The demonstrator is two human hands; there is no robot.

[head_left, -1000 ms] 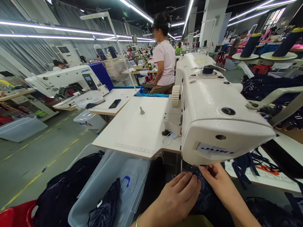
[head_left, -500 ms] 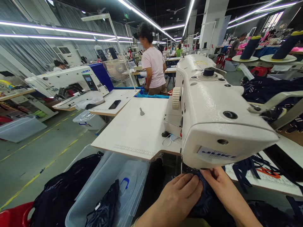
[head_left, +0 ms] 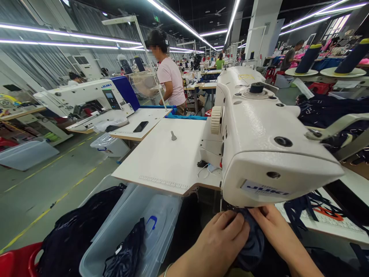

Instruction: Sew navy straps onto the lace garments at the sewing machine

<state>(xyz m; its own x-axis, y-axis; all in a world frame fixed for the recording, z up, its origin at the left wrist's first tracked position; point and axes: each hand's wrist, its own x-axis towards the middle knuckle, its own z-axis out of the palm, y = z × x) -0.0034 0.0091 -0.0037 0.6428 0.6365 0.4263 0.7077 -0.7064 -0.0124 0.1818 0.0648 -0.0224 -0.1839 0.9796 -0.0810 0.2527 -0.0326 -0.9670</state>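
A white sewing machine (head_left: 276,134) fills the right of the view, and both my hands are below its head. My left hand (head_left: 223,238) is closed on a piece of dark navy fabric (head_left: 251,246), its fingers bent beside the needle area. Close by on the right, my right hand (head_left: 268,223) pinches the same fabric between thumb and fingers. The fabric hangs down between my wrists. The machine head hides the needle and the fabric's upper edge.
A grey metal piece (head_left: 173,135) lies on the white table (head_left: 155,161). Below it stands a clear plastic bin (head_left: 164,227) holding navy garments. Navy straps (head_left: 300,209) lie on the right-hand table. A person in a pink shirt (head_left: 171,79) stands beyond the table.
My hands and the fabric have shifted slightly to the right in view, and more of the fabric shows between them. The person in pink has moved left.
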